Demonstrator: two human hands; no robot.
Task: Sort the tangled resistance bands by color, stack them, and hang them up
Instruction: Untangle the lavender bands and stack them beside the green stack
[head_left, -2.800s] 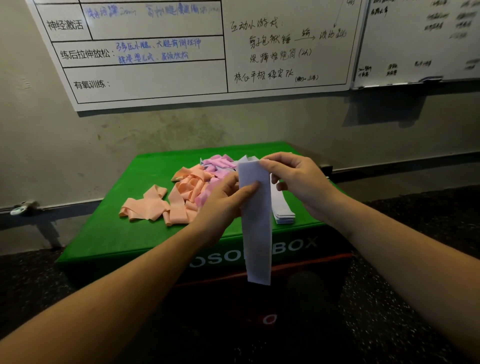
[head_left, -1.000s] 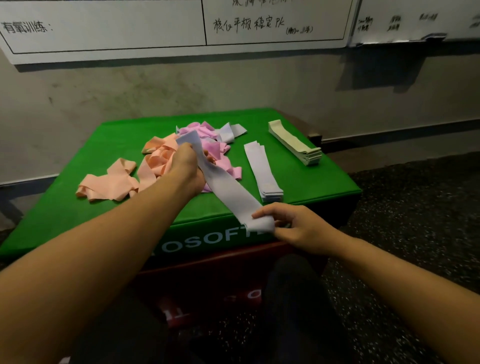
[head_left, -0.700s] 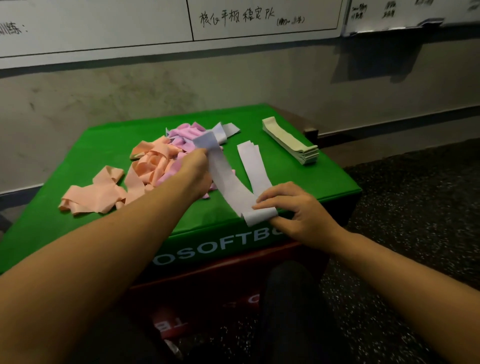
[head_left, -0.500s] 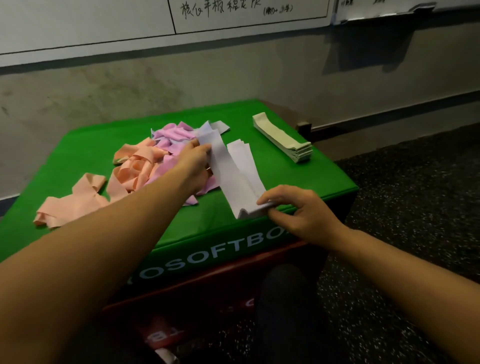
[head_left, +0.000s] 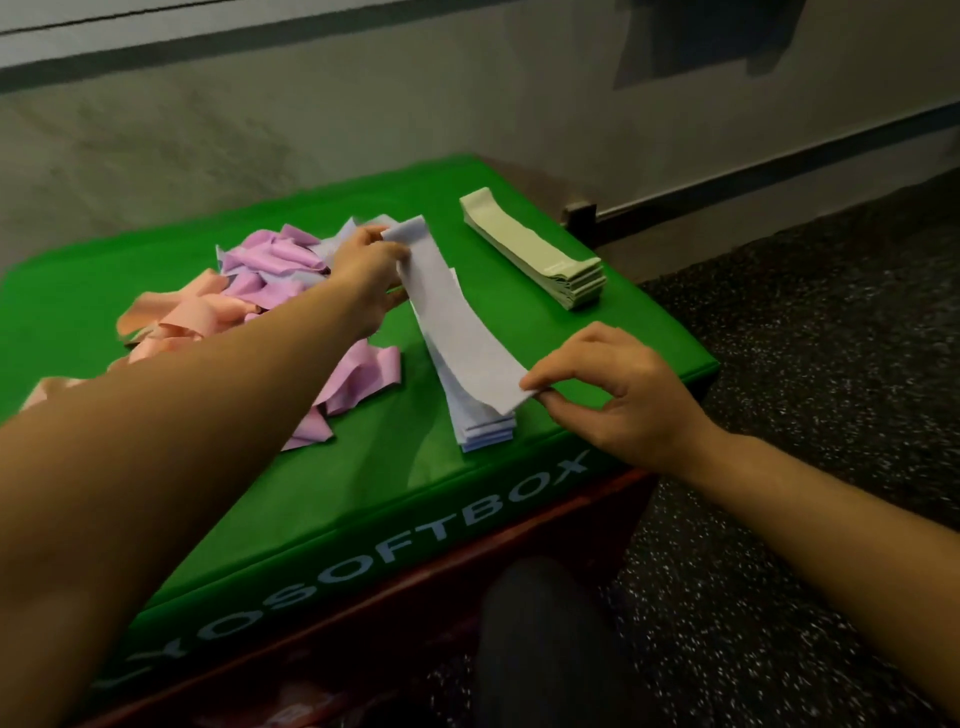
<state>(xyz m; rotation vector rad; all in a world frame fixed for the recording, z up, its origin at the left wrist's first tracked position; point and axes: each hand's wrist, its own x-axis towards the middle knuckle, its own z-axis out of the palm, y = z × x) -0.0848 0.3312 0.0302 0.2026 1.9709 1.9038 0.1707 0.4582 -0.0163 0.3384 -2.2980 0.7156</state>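
Pale blue band (head_left: 457, 322) stretched lengthwise above blue stack (head_left: 480, 421) near front edge of green box (head_left: 363, 488). Left hand (head_left: 371, 270) grips far end; right hand (head_left: 618, 395) pinches near end, thumb and forefinger. Pink-peach tangle (head_left: 270, 291) left; green stack (head_left: 540, 254) by right edge. Bare green strip between stacks. Front face reads "YOSOFTBOX", start cut off.

The left forearm (head_left: 156, 441) covered part of the peach bands (head_left: 176, 317); the box lettering (head_left: 363, 561) began unreadably at its left end.
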